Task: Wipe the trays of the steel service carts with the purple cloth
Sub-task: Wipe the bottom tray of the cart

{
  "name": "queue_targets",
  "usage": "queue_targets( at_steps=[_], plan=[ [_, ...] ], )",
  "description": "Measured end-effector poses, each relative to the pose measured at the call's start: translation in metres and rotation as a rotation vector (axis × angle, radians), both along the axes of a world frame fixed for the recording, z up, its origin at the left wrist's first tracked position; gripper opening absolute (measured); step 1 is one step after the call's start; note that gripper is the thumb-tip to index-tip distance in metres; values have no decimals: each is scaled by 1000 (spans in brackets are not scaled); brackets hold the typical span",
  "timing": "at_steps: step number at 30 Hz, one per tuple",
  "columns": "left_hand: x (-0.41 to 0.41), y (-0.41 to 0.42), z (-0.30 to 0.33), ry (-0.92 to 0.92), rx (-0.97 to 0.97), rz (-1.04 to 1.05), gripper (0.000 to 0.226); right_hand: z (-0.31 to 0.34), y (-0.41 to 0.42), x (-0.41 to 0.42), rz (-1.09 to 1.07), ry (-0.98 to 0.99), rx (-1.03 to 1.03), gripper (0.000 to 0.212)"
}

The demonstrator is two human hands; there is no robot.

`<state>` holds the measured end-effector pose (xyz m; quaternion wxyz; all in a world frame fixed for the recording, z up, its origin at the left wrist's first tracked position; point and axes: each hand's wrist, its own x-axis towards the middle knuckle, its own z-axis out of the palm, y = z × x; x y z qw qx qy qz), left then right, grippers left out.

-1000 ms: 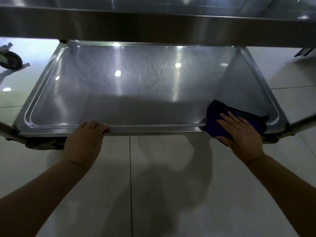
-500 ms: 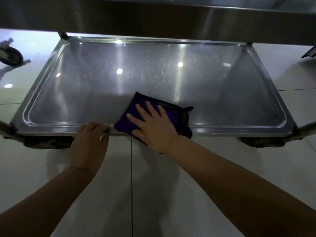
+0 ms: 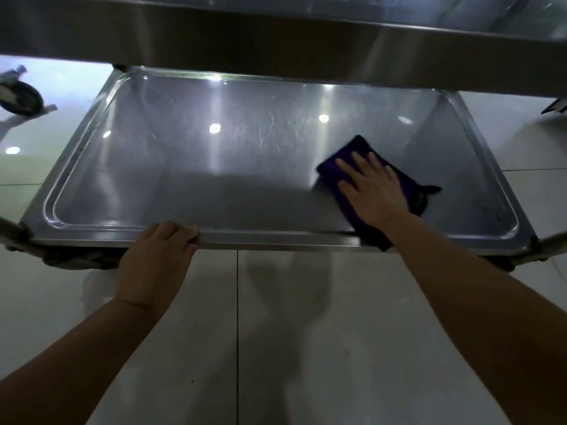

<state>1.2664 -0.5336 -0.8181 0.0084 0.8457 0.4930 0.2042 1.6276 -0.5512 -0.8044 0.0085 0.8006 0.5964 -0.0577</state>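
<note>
The right hand [image 3: 372, 191] lay flat, fingers straight and spread, pressing the purple cloth [image 3: 408, 191] onto the right part of the cart's lower steel tray [image 3: 184, 167], with the cloth's near corner hanging over the front rim. The left hand [image 3: 156, 259] gripped that front rim, fingers curled over its edge. An upper tray [image 3: 276, 35] hung above, and 1 wheel [image 3: 20, 98] stood on the tiled floor [image 3: 276, 332] at far left.

A steel cart's lower tray [image 3: 190, 167] sat above a pale tiled floor [image 3: 276, 332], a purple cloth [image 3: 408, 188] lying flat on its near right side, one corner draped over the near rim. A caster wheel [image 3: 20, 98] stood far left.
</note>
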Motion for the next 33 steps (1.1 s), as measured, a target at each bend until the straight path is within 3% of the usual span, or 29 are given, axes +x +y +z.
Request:
queue_targets(
  at_steps=[4,9,16,25,30,33],
  plan=[
    [-6,4,-5,-31,31,-20,38,7,-21,37,-296,39,-23,52],
    [-8,8,-14,-131,86,-3,33,4,-9,9,-388,70,-48,54],
    [-8,11,-19,-224,114,-41,32,-6,53,-96,-49,3,3,54],
    [-13,12,-27,-200,101,-47,29,-10,142,-247,419,45,-24,58],
    [-14,14,-22,-110,101,-66,30,-9,148,-228,479,40,-32,68],
    [-11,11,-19,-72,96,-42,31,-7,142,-182,390,46,-3,65]
  ],
)
